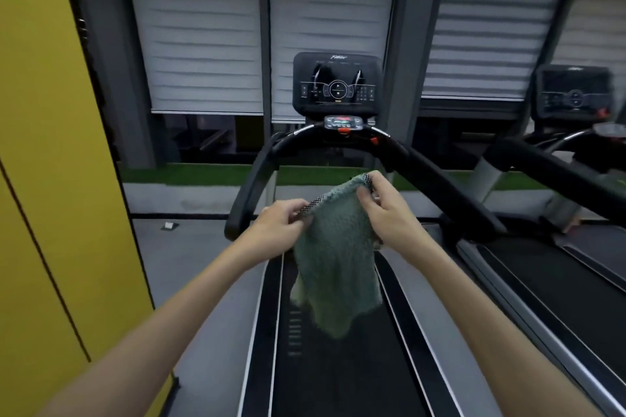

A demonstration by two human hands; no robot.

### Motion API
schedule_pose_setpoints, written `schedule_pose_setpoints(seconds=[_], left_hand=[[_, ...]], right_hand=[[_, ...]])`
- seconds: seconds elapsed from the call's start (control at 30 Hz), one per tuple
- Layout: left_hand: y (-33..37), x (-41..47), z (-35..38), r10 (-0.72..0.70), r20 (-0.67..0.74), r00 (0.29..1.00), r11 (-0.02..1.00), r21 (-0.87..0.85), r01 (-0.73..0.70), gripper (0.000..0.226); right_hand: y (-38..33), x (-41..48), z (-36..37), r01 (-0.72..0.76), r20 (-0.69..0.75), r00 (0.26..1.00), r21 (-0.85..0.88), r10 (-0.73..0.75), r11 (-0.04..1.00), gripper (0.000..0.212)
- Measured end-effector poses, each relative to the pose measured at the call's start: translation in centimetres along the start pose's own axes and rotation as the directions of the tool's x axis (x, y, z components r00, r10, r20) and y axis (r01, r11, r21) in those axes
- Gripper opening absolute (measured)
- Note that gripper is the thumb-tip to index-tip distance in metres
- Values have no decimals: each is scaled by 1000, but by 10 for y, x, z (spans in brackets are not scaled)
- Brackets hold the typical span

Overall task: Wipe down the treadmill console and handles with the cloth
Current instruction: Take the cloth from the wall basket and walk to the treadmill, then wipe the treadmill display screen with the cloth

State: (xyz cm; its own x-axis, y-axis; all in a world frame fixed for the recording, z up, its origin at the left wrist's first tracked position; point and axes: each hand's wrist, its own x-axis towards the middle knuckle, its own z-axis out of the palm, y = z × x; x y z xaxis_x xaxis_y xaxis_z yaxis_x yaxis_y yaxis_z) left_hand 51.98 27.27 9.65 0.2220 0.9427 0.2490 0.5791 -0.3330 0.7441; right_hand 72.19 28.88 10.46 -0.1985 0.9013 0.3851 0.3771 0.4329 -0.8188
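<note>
Left hand [281,223]: reached out on a bare forearm, fingers curled, pinching the checked hem of the green terry cloth [335,261] at its upper left corner.
Right hand [386,210]: held slightly higher, thumb and curled fingers gripping the same hem at the upper right corner.
Running belt [338,379]: black, flanked by grey side rails, stretched beneath both forearms.
Black curved handles [437,189]: ran from the deck up either side to a small silver control strip [342,122] with red buttons.
Black treadmill console [337,83]: stood upright above that strip, well beyond the hands, untouched.
Room: grey ribbed blinds [203,27] hung behind the console; a yellow wall panel [40,145] filled the left; a green turf strip [189,174] crossed the grey floor [179,264]; a second treadmill [572,95] stood to the right.
Cloth position: stretched between the two hands and hanging limp below them, above the belt and between the handles, touching neither handle nor console as far as could be seen.
</note>
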Motion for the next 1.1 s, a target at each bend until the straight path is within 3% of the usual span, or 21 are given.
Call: schedule_pose_setpoints(seconds=[0.07, 0.17, 0.2, 0.27, 0.33, 0.43, 0.57, 0.63, 0.7, 0.77, 0.83, 0.9, 1.0, 1.1], left_hand=[[7, 20, 12, -11, 0, 1000, 997, -80, 11, 20], [14, 53, 28, -104, -9, 995, 984, -146, 102, 48], [16, 65, 32, -147, 1, 989, 974, -175, 145, 56], [20, 87, 41, -199, 63, 978, 943, -258, 208, 65], [19, 111, 46, -209, 139, 968, 903, -354, 245, 60], [10, 152, 50, -206, 253, 945, 823, -477, 307, 54], [1, 201, 49, -86, 331, 940, 781, -563, 270, 40], [-3, 229, 39, 15, 365, 931, 778, -589, 218, 27], [-7, 262, 22, 92, 446, 890, 772, -597, 219, 49], [-11, 295, 4, 78, 526, 847, 768, -573, 285, 82], [-9, 323, -13, 9, 586, 810, 833, -453, 318, 113], [0, 343, -27, -28, 596, 802, 926, -287, 245, 121], [21, 387, -53, -36, 578, 815, 973, -166, 161, 101], [30, 425, -74, -96, 525, 846, 926, -264, 270, 81]], right_hand=[[8, 9, -19, 8, -51, 999, -38, -10, 999, 19], [20, 25, -42, -5, -23, 1000, 19, 5, 1000, 4], [25, 32, -49, -25, 6, 1000, 53, 25, 998, 15], [35, 44, -65, -46, 110, 993, 116, 33, 992, 60], [48, 57, -79, -35, 221, 975, 183, -6, 983, 92], [69, 84, -92, -74, 281, 960, 200, 15, 977, 108], [99, 137, -98, -179, 170, 973, 121, 157, 976, 85], [106, 172, -103, -236, 197, 957, 90, 215, 968, 69], [106, 205, -111, -287, 235, 937, 91, 260, 953, 54], [99, 236, -123, -322, 239, 926, 101, 291, 941, 38], [90, 266, -136, -316, 205, 933, 80, 295, 945, 26], [80, 287, -146, -283, 161, 949, 71, 269, 956, 20], [63, 326, -170, -264, 124, 960, 121, 249, 957, 18], [58, 359, -192, -264, 118, 963, 211, 244, 941, 21]])
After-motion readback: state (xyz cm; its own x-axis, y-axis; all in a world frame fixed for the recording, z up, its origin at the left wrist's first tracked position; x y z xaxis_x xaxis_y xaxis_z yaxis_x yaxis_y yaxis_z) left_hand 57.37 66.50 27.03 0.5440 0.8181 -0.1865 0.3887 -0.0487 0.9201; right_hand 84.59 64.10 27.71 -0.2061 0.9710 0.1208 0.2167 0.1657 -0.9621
